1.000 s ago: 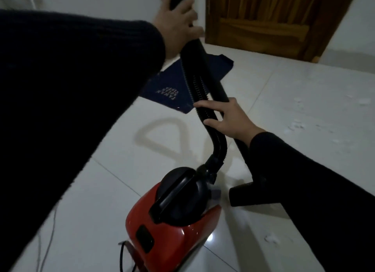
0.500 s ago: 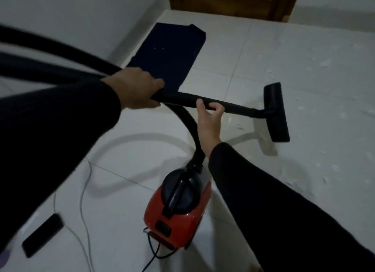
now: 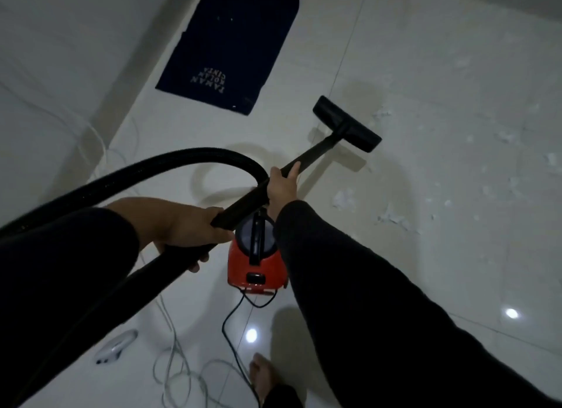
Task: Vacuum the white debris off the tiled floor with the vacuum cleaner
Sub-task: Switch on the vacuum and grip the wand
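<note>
Both hands gripping the black wand [image 3: 307, 157], left hand [image 3: 179, 225] low, right hand [image 3: 282, 186] higher; brush head [image 3: 346, 124] on floor just beside white debris [image 3: 343, 198]; could trip on black cord [image 3: 232, 322] near bare foot [image 3: 263, 377].

dark blue mat [image 3: 231, 42], upside-down "TAMAN KOLAM CINTA"

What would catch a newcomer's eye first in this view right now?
Probably the long black vacuum wand running diagonally through the middle, held by the left hand near the hose and the right hand further down, ending in a flat black floor nozzle. Below the hands sits the red canister vacuum cleaner. To the right, scattered white debris litters the pale tiled floor.
</note>
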